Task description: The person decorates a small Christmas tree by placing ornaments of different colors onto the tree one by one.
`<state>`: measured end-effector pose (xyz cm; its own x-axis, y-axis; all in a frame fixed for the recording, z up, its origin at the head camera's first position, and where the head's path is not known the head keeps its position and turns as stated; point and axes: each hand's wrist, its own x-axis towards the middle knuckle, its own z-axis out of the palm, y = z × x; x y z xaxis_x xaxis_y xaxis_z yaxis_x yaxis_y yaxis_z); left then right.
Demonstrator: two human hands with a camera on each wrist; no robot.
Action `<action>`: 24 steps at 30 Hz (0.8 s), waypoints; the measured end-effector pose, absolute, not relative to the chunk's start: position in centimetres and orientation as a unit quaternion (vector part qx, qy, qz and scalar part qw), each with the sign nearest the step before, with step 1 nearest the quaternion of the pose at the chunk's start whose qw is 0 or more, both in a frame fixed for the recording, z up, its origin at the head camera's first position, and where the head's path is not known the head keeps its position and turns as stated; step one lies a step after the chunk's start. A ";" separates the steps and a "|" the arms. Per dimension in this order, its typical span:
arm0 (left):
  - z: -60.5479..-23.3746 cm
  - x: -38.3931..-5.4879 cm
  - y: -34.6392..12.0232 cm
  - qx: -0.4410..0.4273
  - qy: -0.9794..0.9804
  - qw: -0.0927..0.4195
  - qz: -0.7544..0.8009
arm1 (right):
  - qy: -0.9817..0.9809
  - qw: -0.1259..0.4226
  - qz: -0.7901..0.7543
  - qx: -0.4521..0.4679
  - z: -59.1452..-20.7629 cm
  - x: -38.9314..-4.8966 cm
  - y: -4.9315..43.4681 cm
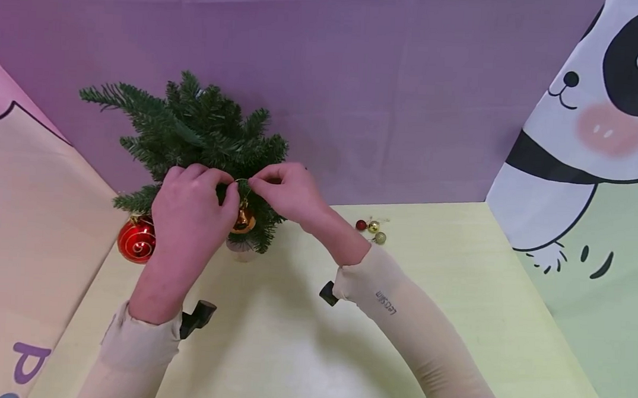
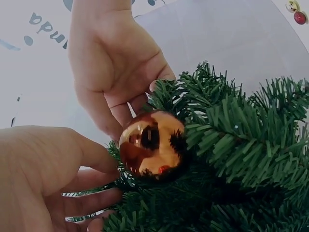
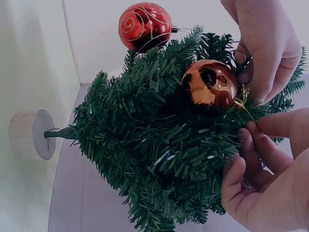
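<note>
A shiny copper-orange Christmas bauble [image 1: 244, 220] hangs at the front of a small artificial Christmas tree [image 1: 210, 129]. Its thin gold string [image 1: 242, 180] spans the short gap between my two hands. The thumb and index finger of my left hand [image 1: 195, 208] pinch the string's left side, above the bauble. From the right, my right hand [image 1: 292, 193] pinches the same string between thumb and index fingertip. In the right wrist view, the string runs from the bauble's gold cap [image 3: 238, 102] up to my right fingertips, among the green needles.
A red bauble [image 1: 137, 240] with gold swirls hangs on the tree's left side. Several small red and gold baubles [image 1: 373, 227] lie on the pale table [image 1: 301, 352] to the right. The tree stands on a pale round base [image 3: 43, 134], close to the purple backdrop [image 1: 345, 93].
</note>
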<state>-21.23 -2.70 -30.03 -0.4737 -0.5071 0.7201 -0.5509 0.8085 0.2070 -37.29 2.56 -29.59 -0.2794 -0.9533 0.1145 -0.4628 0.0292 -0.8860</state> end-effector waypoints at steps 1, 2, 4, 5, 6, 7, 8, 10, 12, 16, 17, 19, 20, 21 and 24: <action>-30.1 -21.2 -2.7 0.308 -0.859 0.409 0.025 | 0.661 0.272 -0.442 -0.541 -29.7 -37.3 2.6; -30.2 -21.1 -2.6 0.308 -0.859 0.408 0.024 | 0.659 0.270 -0.439 -0.548 -29.8 -37.3 2.7; -30.3 -21.0 -2.5 0.310 -0.859 0.407 0.023 | 0.653 0.269 -0.435 -0.558 -30.0 -37.4 2.9; -30.3 -21.0 -2.5 0.312 -0.859 0.406 0.022 | 0.650 0.270 -0.433 -0.563 -30.0 -37.4 2.9; -30.4 -21.0 -2.5 0.312 -0.859 0.406 0.022 | 0.648 0.271 -0.431 -0.567 -30.1 -37.5 2.9; -30.4 -21.0 -2.4 0.313 -0.859 0.406 0.022 | 0.645 0.271 -0.431 -0.570 -30.2 -37.5 2.9; -30.5 -21.1 -2.4 0.313 -0.858 0.406 0.022 | 0.642 0.271 -0.430 -0.574 -30.3 -37.5 2.9; -30.6 -21.0 -2.5 0.312 -0.858 0.407 0.018 | 0.637 0.269 -0.431 -0.579 -30.4 -37.5 3.0; -30.7 -20.9 -2.7 0.306 -0.859 0.411 0.014 | 0.632 0.266 -0.434 -0.584 -30.6 -37.4 3.0; -30.9 -20.6 -3.1 0.295 -0.855 0.425 0.006 | 0.617 0.266 -0.436 -0.599 -30.9 -37.1 3.2; -30.9 -20.5 -3.2 0.293 -0.854 0.429 0.005 | 0.612 0.268 -0.435 -0.603 -31.0 -37.0 3.2; -31.0 -20.3 -3.3 0.291 -0.852 0.436 0.002 | 0.604 0.270 -0.435 -0.611 -31.1 -36.9 3.3; -31.1 -20.3 -3.3 0.291 -0.851 0.438 0.000 | 0.601 0.270 -0.434 -0.614 -31.2 -36.8 3.4; -31.2 -20.2 -3.4 0.290 -0.850 0.441 -0.003 | 0.598 0.272 -0.434 -0.617 -31.3 -36.8 3.6; -31.4 -20.1 -3.5 0.285 -0.848 0.446 -0.009 | 0.593 0.270 -0.436 -0.620 -31.6 -36.9 4.0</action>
<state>-20.05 -3.55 -31.37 -0.4390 -0.4915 0.7522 -0.4759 0.8372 0.2693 -36.87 3.98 -31.58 -0.0842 -0.9716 0.2209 -0.5006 -0.1505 -0.8525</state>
